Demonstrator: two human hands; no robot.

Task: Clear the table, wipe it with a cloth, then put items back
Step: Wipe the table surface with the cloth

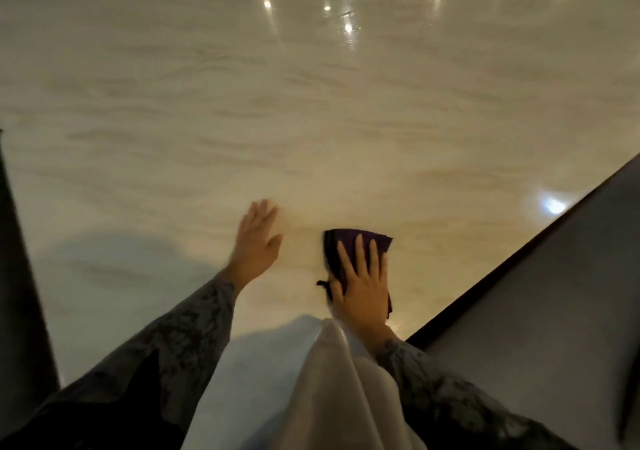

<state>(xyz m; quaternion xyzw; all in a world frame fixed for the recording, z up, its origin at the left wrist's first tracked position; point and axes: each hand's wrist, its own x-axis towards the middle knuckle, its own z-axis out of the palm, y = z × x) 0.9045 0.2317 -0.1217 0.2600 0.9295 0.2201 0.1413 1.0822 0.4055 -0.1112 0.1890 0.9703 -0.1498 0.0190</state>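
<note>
Glossy cream desk (311,103) with faint brown veining fills nearly the whole view; small ceiling lights reflect as bright spots toward its far side. Dark edge trim runs diagonally along its right side, with grey floor (554,311) beyond it. Patterned grey sleeves (180,339) cover both forearms, and a pale scarf (329,390) hangs down between them at the near edge. Left hand (258,238) lies flat on the desk, fingers straight and together, holding nothing; its outline is slightly blurred. Right hand (362,285) presses flat on a dark purple cloth (353,242), fingers straight and spread, thumb out to the side. Cloth lies on the desk near the near edge, just right of the left hand and apart from it, folded, its far part showing beyond the fingertips.
</note>
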